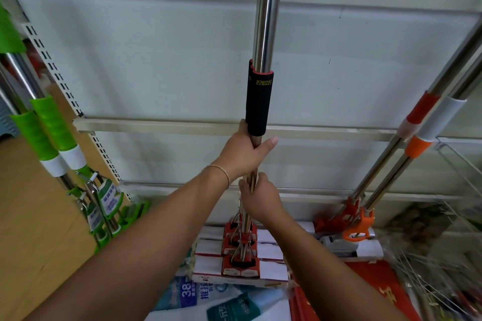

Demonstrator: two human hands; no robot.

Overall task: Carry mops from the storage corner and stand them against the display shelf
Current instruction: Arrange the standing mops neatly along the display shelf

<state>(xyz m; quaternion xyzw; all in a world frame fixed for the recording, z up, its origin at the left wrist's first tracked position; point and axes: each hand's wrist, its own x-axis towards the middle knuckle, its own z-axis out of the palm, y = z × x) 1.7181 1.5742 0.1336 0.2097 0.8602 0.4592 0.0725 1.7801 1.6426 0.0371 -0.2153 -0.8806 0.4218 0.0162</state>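
Standing nearly upright in front of the display shelf (182, 126), the bundle of steel mop poles (267, 8) runs its long axis from the top of the view down to red-and-white sponge heads (241, 255) stacked at the shelf's foot. A black foam sleeve (258, 101) wraps the poles at mid-height.

Both hands are clamped on the poles. The left hand (241, 154) grips just below the foam sleeve, fingers curled round and thumb stretched out to the right; a thin bracelet (221, 172) circles its wrist. The right hand (260, 199) grips directly beneath, the two hands almost touching.

Green-handled mops (49, 133) lean against the shelf's slotted upright on the left. Orange-and-white mops (420, 122) lean on the right, their orange heads (357, 227) near the floor. Printed packages (203, 300) and a red mat (378, 286) lie below the arms.
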